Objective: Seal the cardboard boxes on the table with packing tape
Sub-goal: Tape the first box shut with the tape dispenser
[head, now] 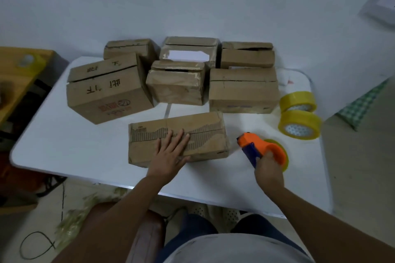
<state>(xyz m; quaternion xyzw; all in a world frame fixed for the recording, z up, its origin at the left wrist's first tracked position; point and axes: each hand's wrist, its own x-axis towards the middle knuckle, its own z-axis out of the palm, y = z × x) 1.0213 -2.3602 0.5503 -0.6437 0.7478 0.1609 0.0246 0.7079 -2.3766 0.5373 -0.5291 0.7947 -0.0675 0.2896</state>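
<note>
A long cardboard box point(203, 134) lies near the front of the white table point(64, 145). My left hand point(171, 153) rests flat on its top with fingers spread. To the right of the box, my right hand point(269, 166) grips an orange and blue tape dispenser point(258, 145) loaded with a yellow roll, held just above the table. Several other cardboard boxes stand behind, among them a large one with writing point(106, 94), a worn one point(177, 87) in the middle and a wide one point(242, 89) on the right. Some have loose top flaps.
Two spare yellow tape rolls point(299, 100) point(300, 125) lie at the table's right edge. A wooden desk point(15, 74) with another roll stands at the left. A brown chair point(147, 230) and my knees are below the front edge. A cable lies on the floor.
</note>
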